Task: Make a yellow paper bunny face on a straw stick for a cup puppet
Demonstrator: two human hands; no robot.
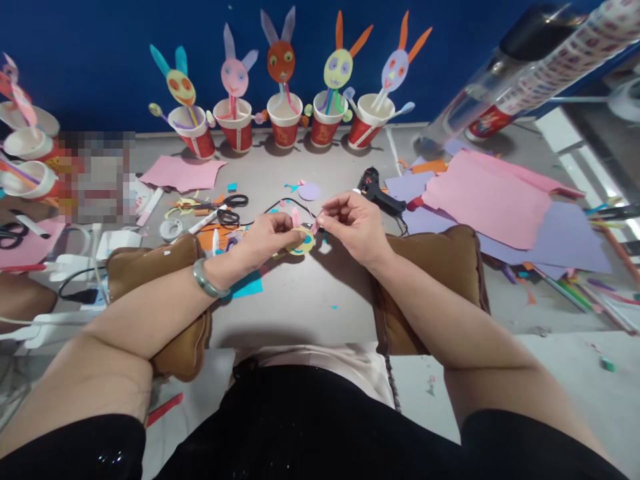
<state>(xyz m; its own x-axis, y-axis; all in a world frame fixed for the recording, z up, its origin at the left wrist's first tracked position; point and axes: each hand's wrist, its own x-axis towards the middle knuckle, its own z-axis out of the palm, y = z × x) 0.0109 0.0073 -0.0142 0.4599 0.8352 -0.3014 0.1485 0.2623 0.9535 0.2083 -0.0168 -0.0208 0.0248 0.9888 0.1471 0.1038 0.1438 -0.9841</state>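
Note:
My left hand (267, 238) grips a yellow paper disc (301, 241) with a blue ring, held just above the grey table (320, 300). A pink paper ear (296, 217) sticks up from the disc. My right hand (353, 223) pinches a small pink paper piece (315, 225) against the disc's right edge. Both forearms rest on brown cushions (440, 260). A green bangle (207, 280) circles my left wrist.
Several red paper cups (285, 127) with paper rabbit faces line the blue back wall. Black scissors (227, 208) and scraps lie left of my hands, a black glue gun (375, 189) behind them. Pink and purple sheets (493, 207) cover the right side; more cups stand far left.

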